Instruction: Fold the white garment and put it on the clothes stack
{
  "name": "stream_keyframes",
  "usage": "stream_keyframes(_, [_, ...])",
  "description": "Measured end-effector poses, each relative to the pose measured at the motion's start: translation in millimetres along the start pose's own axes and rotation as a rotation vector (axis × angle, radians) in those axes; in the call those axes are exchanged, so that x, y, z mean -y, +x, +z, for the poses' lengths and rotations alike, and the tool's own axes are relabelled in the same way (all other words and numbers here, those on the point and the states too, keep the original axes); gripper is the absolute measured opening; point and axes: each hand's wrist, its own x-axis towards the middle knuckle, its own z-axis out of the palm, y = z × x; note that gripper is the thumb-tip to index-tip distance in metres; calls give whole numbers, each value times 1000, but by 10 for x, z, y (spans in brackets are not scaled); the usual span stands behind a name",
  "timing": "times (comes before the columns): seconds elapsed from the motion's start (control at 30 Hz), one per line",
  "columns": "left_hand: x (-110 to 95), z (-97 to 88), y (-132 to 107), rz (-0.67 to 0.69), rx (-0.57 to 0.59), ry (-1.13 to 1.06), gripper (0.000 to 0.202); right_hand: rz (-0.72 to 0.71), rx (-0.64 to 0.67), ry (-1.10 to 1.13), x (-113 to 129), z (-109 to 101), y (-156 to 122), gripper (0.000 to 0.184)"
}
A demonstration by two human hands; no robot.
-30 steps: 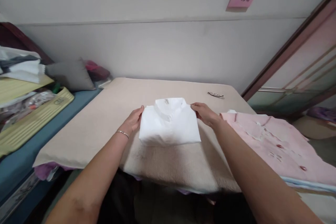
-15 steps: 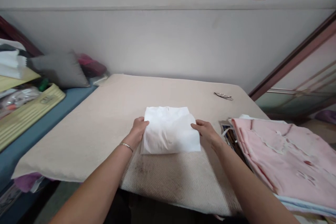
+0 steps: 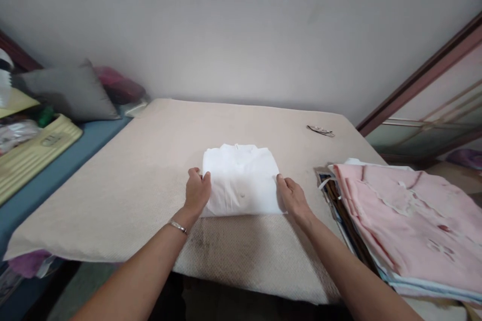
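Left hand (image 3: 198, 191) and right hand (image 3: 291, 199), each grip set on one lower corner of a folded white shirt (image 3: 241, 178). The left grip closes over the shirt's near-left corner, thumb on top and fingers curled at the edge, pinching the cloth. The right grip lies on the near-right corner with its fingers gathered along the side edge; whether they reach under the fabric cannot be told. The shirt lies between the two grips and extends away from them toward the wall, collar end farthest from the person. Its outline is close to square, a little wider than deep, so the wider axis runs from hand to hand. Both hands stand about equally near, one at each side. A thin bracelet (image 3: 177, 226) circles the left wrist. The shirt rests flat near the middle of a padded beige tabletop (image 3: 131, 180). To the right, apart from the right hand, lies a stack of pink garments (image 3: 406, 220). A small metal clip (image 3: 320, 130) sits at the far right of the tabletop. At far left, a grey cushion (image 3: 68, 93) lies beside it.
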Motion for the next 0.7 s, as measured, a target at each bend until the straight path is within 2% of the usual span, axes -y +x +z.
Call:
stream_keyframes(0.2, [-14,14,-297,-31,101,226,39,-16,94,-347,-26,-20,-142,45])
stream_keyframes(0.3, [13,33,-331,-11,111,241,29,-26,199,-476,-76,-55,-124,48])
stream_keyframes(0.37, [27,17,-283,-7,111,208,21,-23,275,-509,-100,-78,-102,50])
stream_keyframes(0.47, [24,-10,-187,-21,130,179,13,-30,291,-519,-108,-91,-70,54])
stream_keyframes(0.6, [8,4,-191,-20,163,198,18,-51,295,-555,-92,-91,-71,45])
stream_keyframes(0.7, [34,-8,-262,-23,224,195,22,-116,350,-522,-98,-154,-132,36])
